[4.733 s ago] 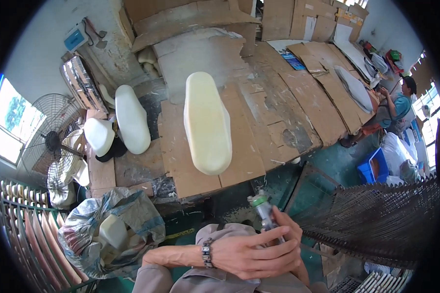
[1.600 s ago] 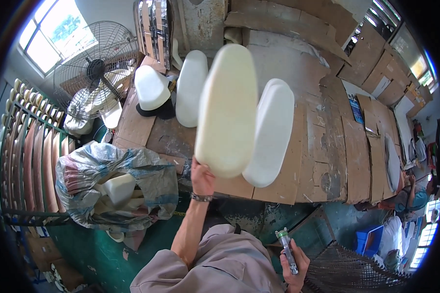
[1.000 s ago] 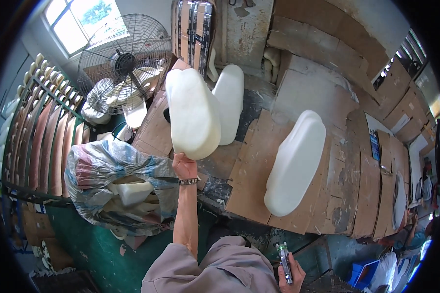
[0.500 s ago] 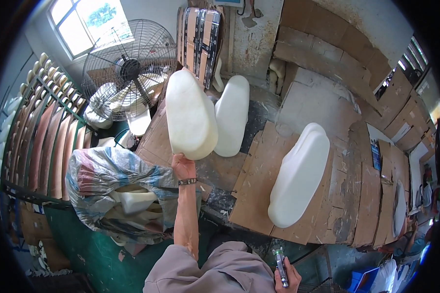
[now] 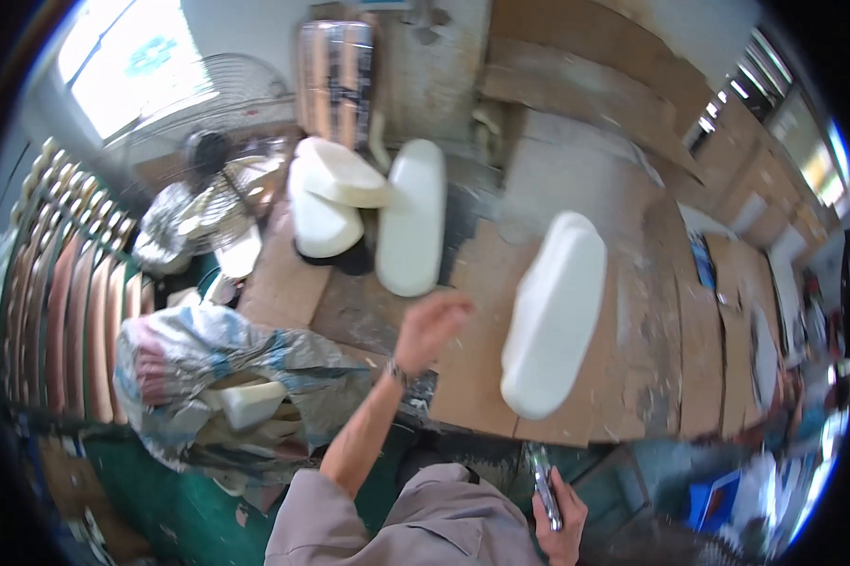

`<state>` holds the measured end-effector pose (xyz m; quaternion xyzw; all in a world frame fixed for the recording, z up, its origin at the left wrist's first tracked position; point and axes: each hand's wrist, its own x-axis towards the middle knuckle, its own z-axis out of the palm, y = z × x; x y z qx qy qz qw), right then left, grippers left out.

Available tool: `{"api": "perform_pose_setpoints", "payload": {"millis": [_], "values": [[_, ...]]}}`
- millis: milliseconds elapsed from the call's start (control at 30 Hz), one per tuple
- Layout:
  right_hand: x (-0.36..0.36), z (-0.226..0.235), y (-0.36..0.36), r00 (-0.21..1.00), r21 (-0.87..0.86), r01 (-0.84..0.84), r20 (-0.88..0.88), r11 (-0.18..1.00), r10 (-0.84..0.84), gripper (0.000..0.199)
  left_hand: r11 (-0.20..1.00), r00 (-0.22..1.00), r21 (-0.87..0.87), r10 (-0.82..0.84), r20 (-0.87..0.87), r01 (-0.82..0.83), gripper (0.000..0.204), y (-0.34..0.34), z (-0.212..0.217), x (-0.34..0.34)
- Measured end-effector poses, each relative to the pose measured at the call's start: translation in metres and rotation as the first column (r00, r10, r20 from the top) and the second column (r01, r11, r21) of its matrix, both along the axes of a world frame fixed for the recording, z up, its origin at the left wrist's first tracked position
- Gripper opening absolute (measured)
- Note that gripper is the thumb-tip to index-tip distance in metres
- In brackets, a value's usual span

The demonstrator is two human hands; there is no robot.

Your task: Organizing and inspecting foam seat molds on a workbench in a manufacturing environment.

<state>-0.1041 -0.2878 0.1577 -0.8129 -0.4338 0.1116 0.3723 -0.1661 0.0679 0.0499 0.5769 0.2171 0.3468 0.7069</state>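
Over the near side of a workbench [image 5: 472, 382] covered in flattened cardboard, a person's left hand [image 5: 434, 325] reaches out from the near edge, blurred, its fingers loosely spread and slightly bent, pointing right. Just to the right of those fingertips, with a strip of cardboard between, a long white foam pad [image 5: 557, 316] lies on the bench, its far end leaning a little to the right. The right hand [image 5: 561, 519], nearer and below the bench's edge, is wrapped around a slim silver tool [image 5: 545, 495] that points away from the person; the pad's near end lies beyond the tip. Farther left on the bench, past the left hand, are another long white pad [image 5: 412, 217] and, beside it, a smaller foam piece [image 5: 340, 174] resting on a rounded white one [image 5: 326, 226]. At the near left, an open plastic sack [image 5: 321, 377] holds a pale foam block [image 5: 252, 404].
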Motion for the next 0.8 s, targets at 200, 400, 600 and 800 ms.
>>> {"api": "perform_pose_setpoints", "payload": {"millis": [200, 400, 600, 800], "values": [[0.033, -0.009, 0.014, 0.952, -0.071, 0.002, -0.305, 0.997, -0.024, 0.049, 0.629, 0.803, 0.625, -0.596, 0.005, 0.462, 0.041, -0.146, 0.103, 0.016], [0.044, -0.017, -0.011, 0.977, 0.008, -0.021, -0.210, 1.000, 0.022, 0.050, 0.474, 0.721, 0.706, -0.689, -0.075, 0.526, 0.036, -0.180, 0.093, 0.043], [0.040, -0.016, -0.028, 0.968, 0.012, -0.031, -0.247, 0.999, 0.034, 0.045, 0.455, 0.754, 0.761, -0.653, -0.068, 0.463, 0.032, -0.205, 0.094, 0.041], [0.046, -0.013, -0.038, 0.982, 0.094, -0.054, -0.176, 0.994, 0.070, 0.058, 0.347, 0.794, 0.878, -0.605, -0.060, 0.330, 0.036, -0.216, 0.097, 0.041]]}}
